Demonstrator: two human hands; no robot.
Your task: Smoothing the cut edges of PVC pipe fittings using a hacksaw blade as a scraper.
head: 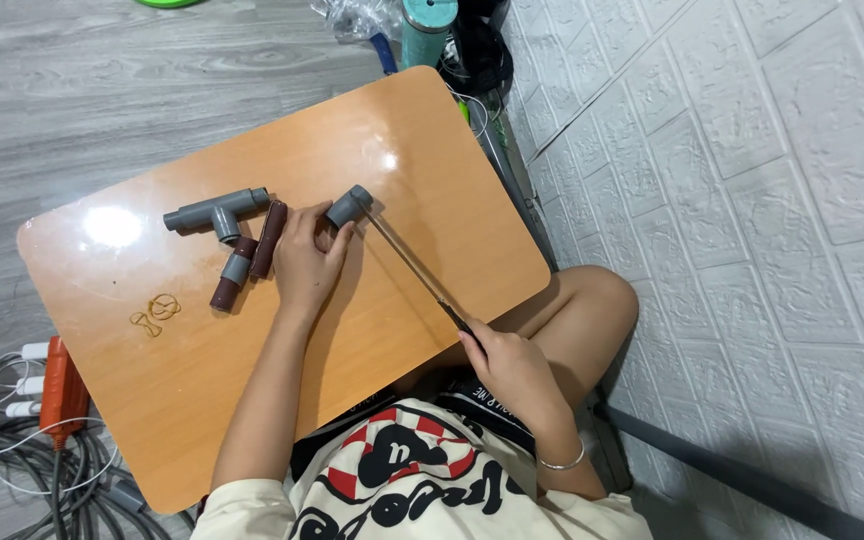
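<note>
My left hand (308,258) presses a short grey pipe piece (348,205) against the wooden table (382,130). My right hand (512,362) grips the dark handle of a thin long saw blade (407,262), whose far end rests on the grey pipe piece. To the left of my left hand lie a grey T-shaped pipe fitting (216,211) and two dark brown tubes (268,238), one of them with a grey sleeve (236,268). Several rubber bands (156,312) lie nearer the table's left edge.
The small table stands on a grey wood-look floor next to a white brick-pattern wall (732,170). An orange power strip with cables (56,395) lies at the lower left. A teal bottle (426,28) and dark bags stand beyond the far table edge.
</note>
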